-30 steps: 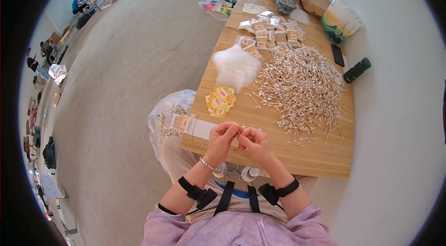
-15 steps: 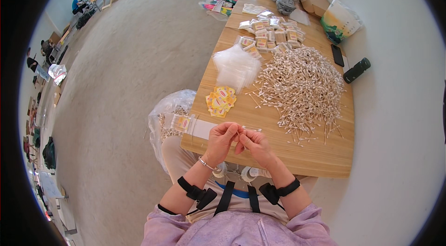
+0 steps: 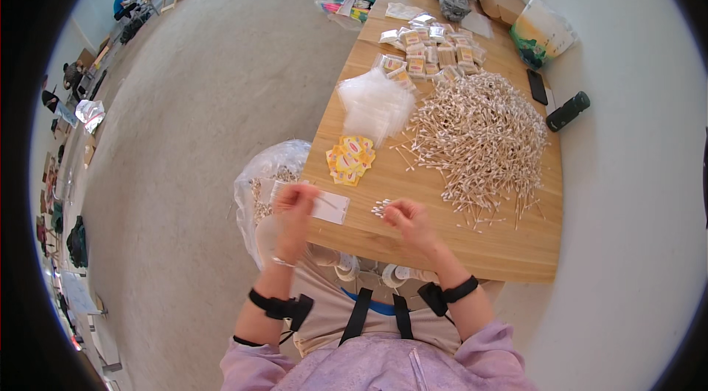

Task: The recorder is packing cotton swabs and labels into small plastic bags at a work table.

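Note:
Beside the table's front edge, my left hand (image 3: 295, 203) is closed and blurred by motion, with a thin cotton swab (image 3: 327, 202) sticking out from its fingers over a white card (image 3: 333, 211). The hand largely covers a clear labelled packet at the table's left edge. To the right, my right hand (image 3: 410, 221) has its fingers closed at a small bundle of cotton swabs (image 3: 380, 207). Their white tips point left, and the hand hides their other ends. Behind the hands lies a stack of yellow printed cards (image 3: 351, 160).
A large heap of cotton swabs (image 3: 479, 144) covers the table's right side. Clear plastic bags (image 3: 376, 105) and filled packets (image 3: 431, 52) lie farther back. A phone (image 3: 537, 87) and black bottle (image 3: 568, 111) stand near the wall. A clear sack (image 3: 251, 177) is beside the table.
My hands, together before, are now apart. The left has moved left over the card and packet. The right has moved slightly right, and the swab bundle's tips show beside it.

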`<control>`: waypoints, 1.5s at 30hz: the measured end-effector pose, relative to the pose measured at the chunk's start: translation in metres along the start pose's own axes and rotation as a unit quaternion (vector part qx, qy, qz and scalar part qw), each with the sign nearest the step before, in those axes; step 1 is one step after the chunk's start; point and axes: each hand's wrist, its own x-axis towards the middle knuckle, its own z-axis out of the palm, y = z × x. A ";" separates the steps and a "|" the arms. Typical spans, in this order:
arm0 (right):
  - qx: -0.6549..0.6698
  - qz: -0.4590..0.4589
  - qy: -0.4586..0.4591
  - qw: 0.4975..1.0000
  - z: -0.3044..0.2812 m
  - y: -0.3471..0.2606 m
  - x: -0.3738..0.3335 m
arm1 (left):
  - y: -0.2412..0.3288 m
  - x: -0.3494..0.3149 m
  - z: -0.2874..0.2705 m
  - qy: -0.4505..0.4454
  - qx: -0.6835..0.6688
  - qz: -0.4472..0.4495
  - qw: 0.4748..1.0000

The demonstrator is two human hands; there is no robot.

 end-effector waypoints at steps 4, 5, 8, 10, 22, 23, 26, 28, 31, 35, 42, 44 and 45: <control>-0.345 -0.117 0.221 0.905 -0.045 0.007 0.043 | 0.022 0.032 -0.086 0.167 0.081 0.070 0.980; -0.386 -0.137 0.234 0.882 -0.055 0.008 0.055 | 0.020 0.038 -0.106 0.205 0.130 0.071 0.968; -0.451 -0.124 0.245 0.849 -0.059 0.004 0.082 | 0.006 0.048 -0.151 0.222 0.215 0.001 0.951; -0.475 -0.093 0.244 0.841 -0.051 0.001 0.090 | -0.010 0.050 -0.181 0.222 0.233 -0.039 0.946; -0.492 -0.168 0.138 0.843 -0.063 0.025 0.057 | -0.034 0.021 -0.007 0.057 0.176 0.037 0.982; -0.494 -0.180 0.130 0.841 -0.054 0.023 0.049 | -0.050 0.016 0.007 -0.001 0.183 0.044 0.982; -0.475 -0.191 0.144 0.847 -0.047 0.027 0.035 | -0.089 -0.001 0.054 -0.096 0.087 -0.004 0.992; -0.453 -0.190 0.164 0.855 -0.047 0.033 0.026 | -0.104 -0.005 0.074 -0.112 0.055 -0.030 0.992; -0.311 -0.170 0.263 0.897 -0.041 0.042 0.018 | -0.114 -0.007 0.088 -0.103 0.047 -0.040 0.993; -0.245 -0.187 0.259 0.915 -0.013 0.048 0.013 | -0.120 -0.009 0.098 -0.099 0.002 -0.045 0.994; -0.502 -0.207 0.244 0.803 -0.008 0.059 0.012 | -0.121 -0.008 0.098 -0.104 -0.131 -0.093 0.981; -0.579 -0.152 0.139 0.789 -0.001 0.051 0.003 | -0.124 -0.007 0.091 -0.113 -0.140 -0.103 0.978; -0.644 -0.094 0.032 0.759 0.002 0.048 0.000 | -0.126 -0.007 0.088 -0.123 -0.148 -0.111 0.975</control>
